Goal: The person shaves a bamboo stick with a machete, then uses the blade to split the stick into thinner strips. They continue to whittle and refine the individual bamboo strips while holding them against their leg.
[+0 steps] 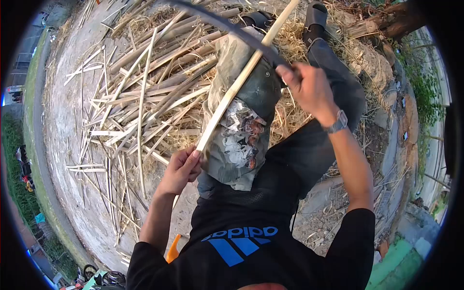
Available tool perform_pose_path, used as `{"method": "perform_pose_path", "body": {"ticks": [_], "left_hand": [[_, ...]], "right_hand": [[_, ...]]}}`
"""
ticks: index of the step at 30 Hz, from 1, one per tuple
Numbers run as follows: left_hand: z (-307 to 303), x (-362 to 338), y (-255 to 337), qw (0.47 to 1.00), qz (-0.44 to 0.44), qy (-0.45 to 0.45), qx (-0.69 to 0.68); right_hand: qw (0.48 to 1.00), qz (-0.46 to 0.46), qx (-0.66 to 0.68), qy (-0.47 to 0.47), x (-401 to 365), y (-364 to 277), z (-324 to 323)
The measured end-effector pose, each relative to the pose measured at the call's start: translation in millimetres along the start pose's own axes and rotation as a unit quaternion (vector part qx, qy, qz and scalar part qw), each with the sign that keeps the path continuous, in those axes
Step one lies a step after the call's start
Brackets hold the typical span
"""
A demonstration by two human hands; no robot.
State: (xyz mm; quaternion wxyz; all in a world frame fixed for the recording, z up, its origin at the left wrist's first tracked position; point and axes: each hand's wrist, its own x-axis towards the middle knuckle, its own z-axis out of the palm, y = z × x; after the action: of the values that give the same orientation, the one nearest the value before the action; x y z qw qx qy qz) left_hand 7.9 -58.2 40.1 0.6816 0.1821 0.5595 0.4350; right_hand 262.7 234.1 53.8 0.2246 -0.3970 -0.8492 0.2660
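My left hand [181,170] is closed round the near end of a pale bamboo strip [231,94]. From there the strip slants up and to the right, out past my feet. My right hand [310,91], with a watch on its wrist, grips the handle end of a long dark-bladed knife [227,26]. Its blade reaches to the upper left and crosses the strip near my right hand. Beneath the strip, a worn camouflage cloth [238,166] with white and reddish-brown patches covers my left leg.
Many split bamboo pieces [159,94] lie heaped on the ground to the left. Curly shavings [285,116] gather between and around my legs. An orange object [173,249] sits by my left side. A brown log [386,24] lies at upper right.
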Motion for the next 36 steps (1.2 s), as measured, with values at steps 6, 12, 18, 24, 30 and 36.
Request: {"method": "perform_pose_path", "body": {"ticks": [6, 12, 18, 24, 30, 36], "left_hand": [[-36.3, -25.5, 1.9, 0.997, -0.061, -0.047, -0.025], [-106.3, -70.0, -30.7, 0.988, -0.11, -0.08, -0.078], [-155.2, -110.0, -30.8, 0.993, -0.09, 0.007, 0.072], [-143.2, -106.8, -39.0, 0.99, -0.105, 0.053, 0.079], [-130.5, -86.4, -20.7, 0.992, -0.089, 0.037, 0.083], [-120.7, -81.8, -21.1, 0.987, -0.066, 0.072, 0.127]], "right_hand": [[0.999, -0.012, -0.036, -0.034, -1.1, -9.5, -4.1], [0.999, -0.001, -0.052, 0.015, 20.4, 29.7, -9.1], [0.929, 0.306, -0.173, 0.112, 114.0, 203.0, -140.0], [0.941, 0.277, 0.051, 0.187, 69.4, 150.6, -140.0], [0.988, 0.063, 0.105, 0.099, -3.1, 1.4, -59.3], [0.991, -0.074, -0.043, -0.104, -60.0, -69.9, 16.3]]}}
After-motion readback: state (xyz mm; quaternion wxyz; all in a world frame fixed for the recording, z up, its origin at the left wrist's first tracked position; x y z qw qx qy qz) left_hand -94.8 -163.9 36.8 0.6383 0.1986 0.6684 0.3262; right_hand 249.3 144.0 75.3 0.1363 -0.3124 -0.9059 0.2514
